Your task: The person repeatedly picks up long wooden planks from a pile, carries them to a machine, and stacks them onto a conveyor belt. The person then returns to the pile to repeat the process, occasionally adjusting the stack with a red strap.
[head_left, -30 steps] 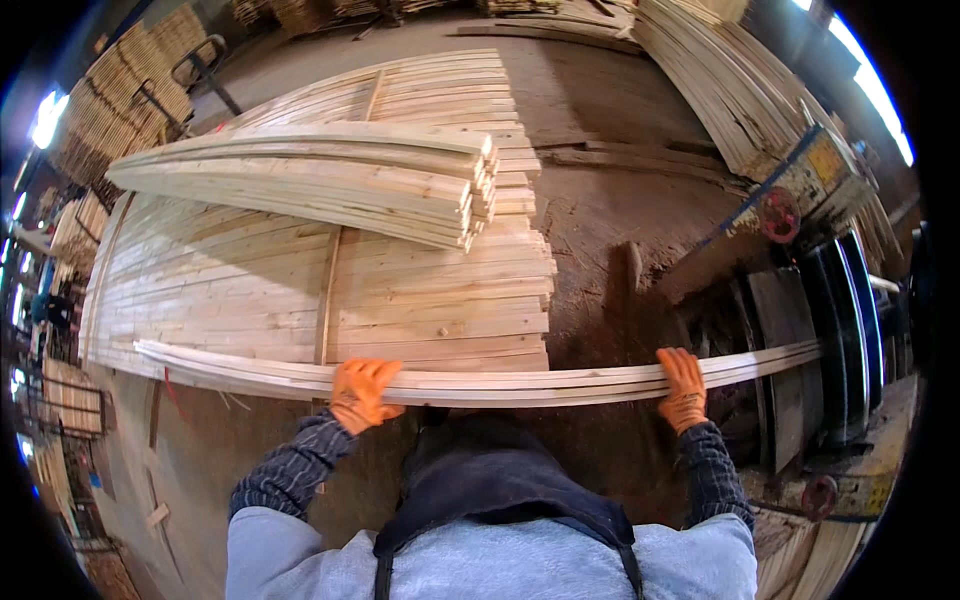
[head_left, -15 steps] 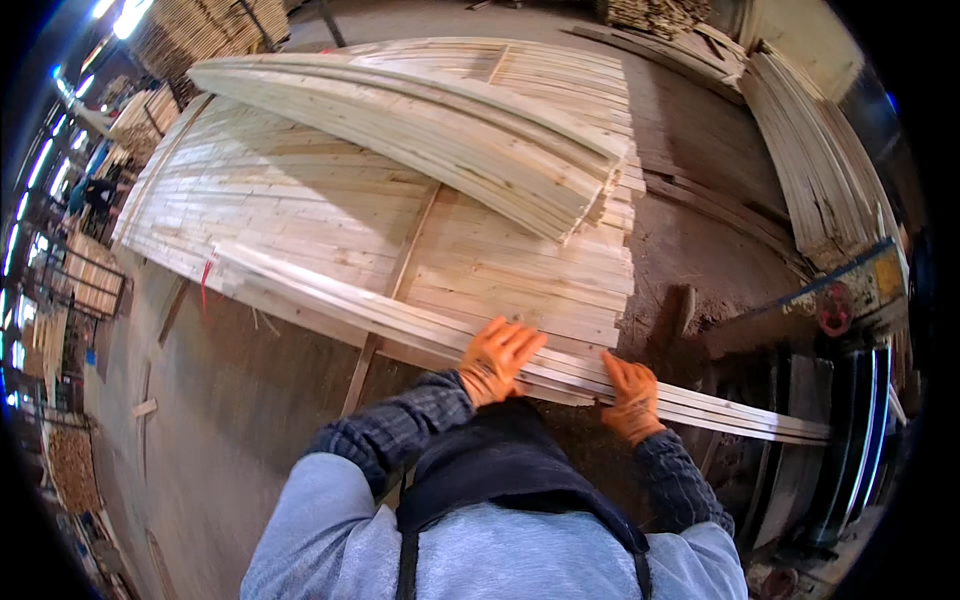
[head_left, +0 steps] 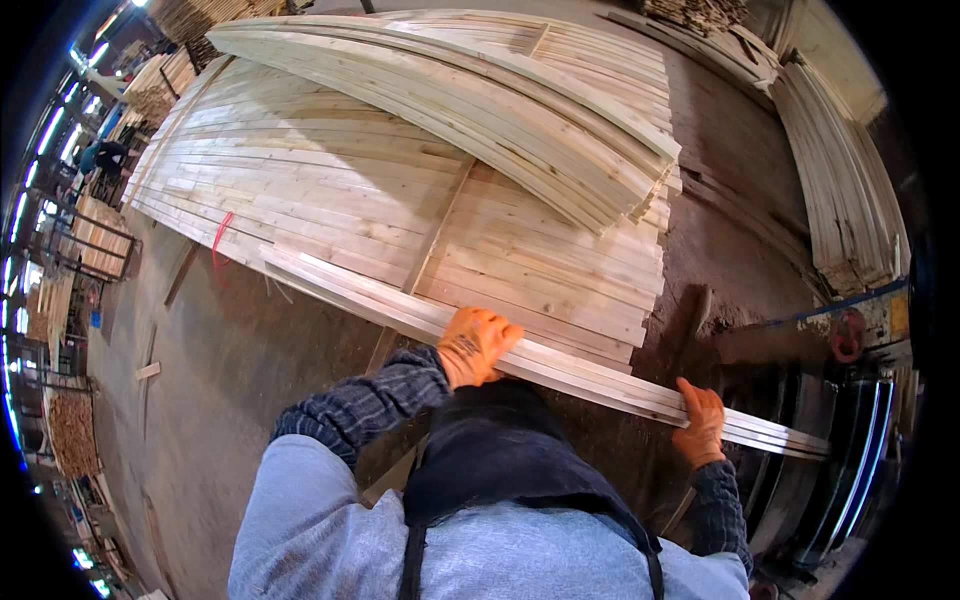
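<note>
A narrow bundle of several long, pale wooden strips (head_left: 600, 385) lies along the near edge of a broad layer of boards (head_left: 330, 185), its right end sticking out past the layer. My left hand (head_left: 478, 346), in an orange glove, is closed over the strips near their middle, fingers wrapped across the top. Farther right, my right hand (head_left: 704, 424), gloved alike, grips the strips close to their right end, thumb on top and fingers partly hidden at the side. That end reaches a dark, shiny upright machine part (head_left: 850, 470); whether they touch I cannot tell.
A pile of long planks (head_left: 450, 100) lies slantwise on the board layer. A red strap (head_left: 221, 235) hangs at the layer's left edge. More planks (head_left: 835, 180) are stacked at the right. Far left, a person (head_left: 103, 157) bends near stacked lumber.
My right hand has slid right along the strips toward the machine part. My left hand has shifted slightly left, its fingers now curled more tightly. The view has moved a little.
</note>
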{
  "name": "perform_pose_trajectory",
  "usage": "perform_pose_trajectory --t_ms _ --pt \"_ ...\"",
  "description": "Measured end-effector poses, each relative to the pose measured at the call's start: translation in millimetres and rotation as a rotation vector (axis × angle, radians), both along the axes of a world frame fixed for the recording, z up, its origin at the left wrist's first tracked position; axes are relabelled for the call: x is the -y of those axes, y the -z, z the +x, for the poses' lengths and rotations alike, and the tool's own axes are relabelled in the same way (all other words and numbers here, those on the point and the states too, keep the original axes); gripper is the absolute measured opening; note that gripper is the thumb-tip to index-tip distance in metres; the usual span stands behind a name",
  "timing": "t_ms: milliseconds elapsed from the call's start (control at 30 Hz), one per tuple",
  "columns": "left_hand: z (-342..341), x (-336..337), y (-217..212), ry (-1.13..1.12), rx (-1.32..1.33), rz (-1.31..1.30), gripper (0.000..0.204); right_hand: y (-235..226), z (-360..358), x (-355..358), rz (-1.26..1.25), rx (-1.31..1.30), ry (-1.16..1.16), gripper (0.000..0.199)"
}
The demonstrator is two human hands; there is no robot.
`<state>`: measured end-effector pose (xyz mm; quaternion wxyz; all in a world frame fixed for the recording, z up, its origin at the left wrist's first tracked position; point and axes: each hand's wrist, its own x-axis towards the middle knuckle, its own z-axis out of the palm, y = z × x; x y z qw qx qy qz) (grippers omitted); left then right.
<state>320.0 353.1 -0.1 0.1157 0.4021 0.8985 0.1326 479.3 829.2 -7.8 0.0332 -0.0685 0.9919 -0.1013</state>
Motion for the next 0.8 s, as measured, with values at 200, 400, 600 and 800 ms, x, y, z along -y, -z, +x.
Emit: perform_pose_trajectory --t_ms 200,400,600,800 --pt "11.9 -61.7 9.5 0.071 -0.032 0.171 0.089 6.6 -62.2 138.5 -0.095 -0.046 -0.258 0.102" --pt "-2.3 25.5 2.6 0.036 -0.254 0.149 0.099 29.3 -45.8 114.9 0.085 -0.061 -0.087 0.108" --pt "-21.8 93.2 1.9 0.07 -0.22 0.032 0.088 24.4 -16.6 56.7 0.338 0.111 0.082 0.111" --pt "2.3 10.9 18.3 0.179 -0.105 0.043 0.078 7.7 7.7 9.1 0.435 0.3 0.194 0.093"
